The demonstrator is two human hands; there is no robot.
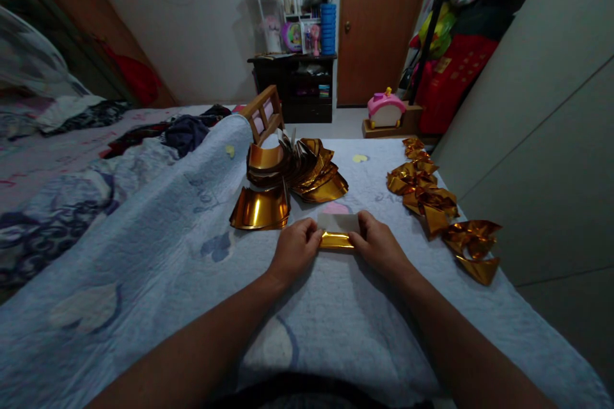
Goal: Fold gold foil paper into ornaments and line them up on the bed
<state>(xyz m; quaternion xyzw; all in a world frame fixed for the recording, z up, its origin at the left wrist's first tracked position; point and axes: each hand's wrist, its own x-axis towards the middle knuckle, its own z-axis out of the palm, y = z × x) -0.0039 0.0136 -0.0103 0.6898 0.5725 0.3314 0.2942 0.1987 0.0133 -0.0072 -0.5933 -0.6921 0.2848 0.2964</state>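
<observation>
A sheet of gold foil paper (336, 241) lies low over the bed in front of me. Its near edge is folded over to show shiny gold, while the far part shows a pale grey back. My left hand (298, 244) pinches its left end, thumb on the gold fold. At the right end my right hand (378, 241) grips it the same way. Beyond my left hand sits a stack of flat gold foil sheets (259, 208), with a looser fanned pile (319, 172) behind it. Folded gold foil pieces (432, 201) form a row along the right side.
A pale blue bedspread (192, 294) with heart shapes covers the surface. Dark clothes (187, 133) lie at the left. A wooden rail (263, 114) stands behind the piles. White cabinet panels (542, 140) border the right side. A pink toy (386, 108) stands past the far edge.
</observation>
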